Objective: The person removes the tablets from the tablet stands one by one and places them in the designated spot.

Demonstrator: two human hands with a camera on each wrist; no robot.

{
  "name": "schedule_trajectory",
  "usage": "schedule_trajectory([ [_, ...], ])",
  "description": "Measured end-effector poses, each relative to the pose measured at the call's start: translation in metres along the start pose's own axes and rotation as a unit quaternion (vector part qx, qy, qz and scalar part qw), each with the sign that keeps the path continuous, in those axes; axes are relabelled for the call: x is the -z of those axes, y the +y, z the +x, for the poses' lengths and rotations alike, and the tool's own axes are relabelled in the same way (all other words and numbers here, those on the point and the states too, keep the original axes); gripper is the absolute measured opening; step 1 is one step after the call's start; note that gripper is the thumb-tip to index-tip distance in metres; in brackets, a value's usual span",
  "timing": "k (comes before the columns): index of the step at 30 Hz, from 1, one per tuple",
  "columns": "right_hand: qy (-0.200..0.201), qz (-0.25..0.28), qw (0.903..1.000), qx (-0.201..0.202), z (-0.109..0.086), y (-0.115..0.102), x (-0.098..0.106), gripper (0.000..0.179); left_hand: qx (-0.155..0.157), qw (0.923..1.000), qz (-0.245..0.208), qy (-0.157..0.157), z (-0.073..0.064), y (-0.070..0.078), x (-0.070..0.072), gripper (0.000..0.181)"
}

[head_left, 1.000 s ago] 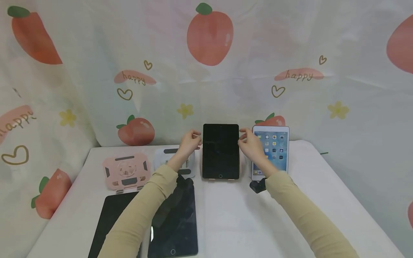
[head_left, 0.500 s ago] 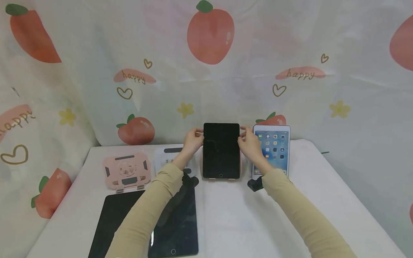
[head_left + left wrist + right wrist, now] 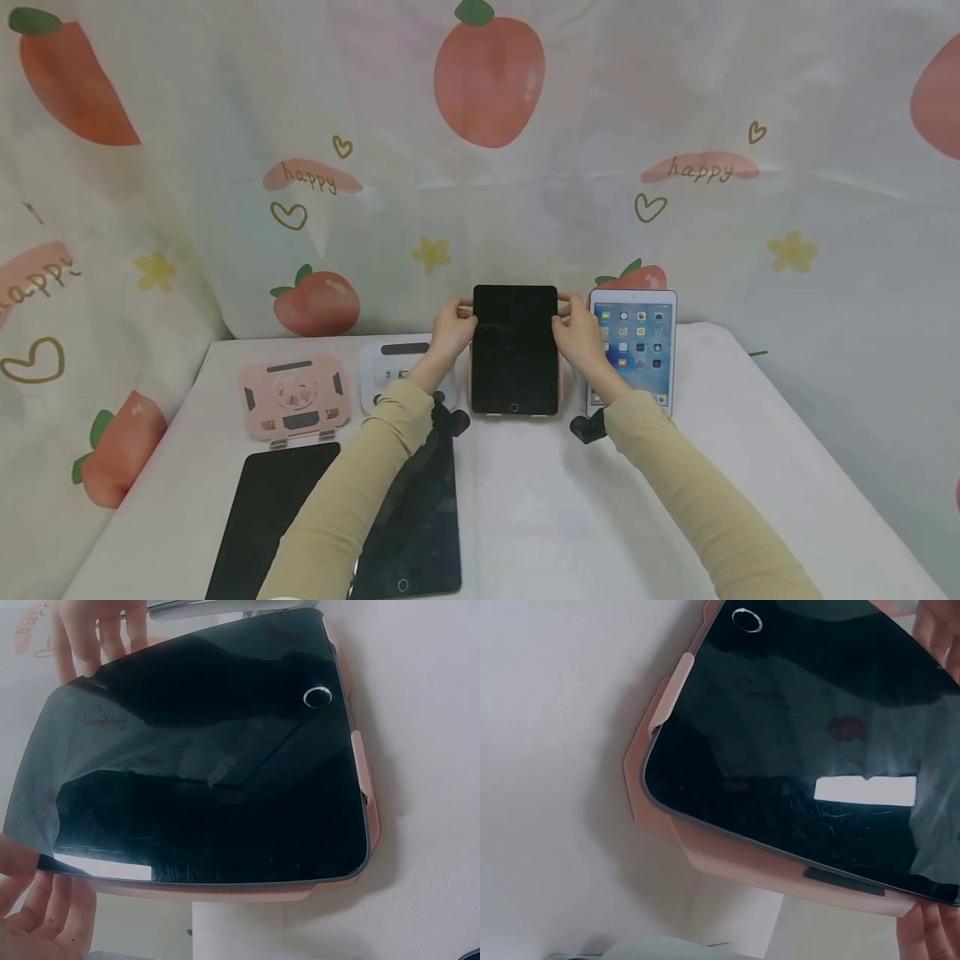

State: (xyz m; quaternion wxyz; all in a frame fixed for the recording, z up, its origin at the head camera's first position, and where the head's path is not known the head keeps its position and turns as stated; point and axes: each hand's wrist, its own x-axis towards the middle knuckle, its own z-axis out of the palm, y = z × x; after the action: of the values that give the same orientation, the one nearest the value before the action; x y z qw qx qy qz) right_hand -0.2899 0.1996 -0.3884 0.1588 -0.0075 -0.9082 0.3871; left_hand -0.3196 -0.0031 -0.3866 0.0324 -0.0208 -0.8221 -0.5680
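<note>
A black tablet (image 3: 515, 350) stands upright, leaning on a pink stand (image 3: 727, 859), its home button at the bottom. Two small lips of the stand catch its lower edge. My left hand (image 3: 453, 327) pinches the tablet's upper left edge. In the left wrist view, the left thumb lies at the front and the fingers (image 3: 71, 911) are behind. My right hand (image 3: 577, 333) pinches the opposite edge at the same height, its thumb at the front rim. Most of the stand is hidden behind the tablet.
A white tablet (image 3: 636, 342) with a lit screen stands upright at the right. Left lie a pink stand (image 3: 295, 400) and a white one (image 3: 396, 362), partly behind my left forearm. Two larger black tablets, one left (image 3: 262, 492) and one right (image 3: 420, 533), lie in front. A printed cloth (image 3: 480, 208) hangs behind.
Both hands have come in to the black tablet's sides, and their thumbs now meet its front edges. The tablet itself has stayed in place.
</note>
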Motion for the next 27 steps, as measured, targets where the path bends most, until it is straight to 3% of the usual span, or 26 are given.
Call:
schedule_trajectory([
  [12,-0.001,0.036,0.9992,-0.016,0.0002,-0.0032,0.0001,0.041,0.020,0.9996,-0.019,0.004,-0.0029,0.0005,-0.0006,0.033],
  [27,0.007,0.070,0.9975,-0.013,-0.0038,-0.0024,0.0028,0.042,0.025,0.9960,-0.085,0.006,-0.0054,-0.0004,0.0018,0.032],
])
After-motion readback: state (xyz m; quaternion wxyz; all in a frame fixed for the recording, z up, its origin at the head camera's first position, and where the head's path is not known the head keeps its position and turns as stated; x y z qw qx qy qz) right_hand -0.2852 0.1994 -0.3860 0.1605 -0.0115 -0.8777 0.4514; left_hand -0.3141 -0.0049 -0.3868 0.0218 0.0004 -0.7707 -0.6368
